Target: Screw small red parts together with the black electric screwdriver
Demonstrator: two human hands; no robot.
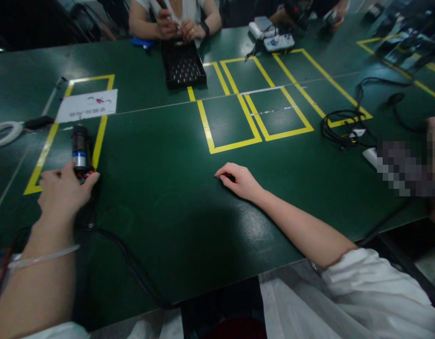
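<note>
At the left, my left hand [65, 190] is closed around the near end of a black cylindrical tool [80, 147] with a blue and silver band. The tool lies on the green table, inside a yellow tape outline [100, 136]; a black cable runs from near it toward the front edge. A white paper [88, 104] with a red drawing is just beyond the tool. My right hand [240, 181] rests on the green table [160, 179] near the middle, fingers curled with thumb and fingertips together, and nothing shows in it.
A black tray [184, 66] with small pieces stands at the far side, before a person's hands [178, 28]. More yellow outlines mark the table. A coiled black cable [339, 129] lies at the right, beside another person's hand. A white tape roll [5, 133] is far left.
</note>
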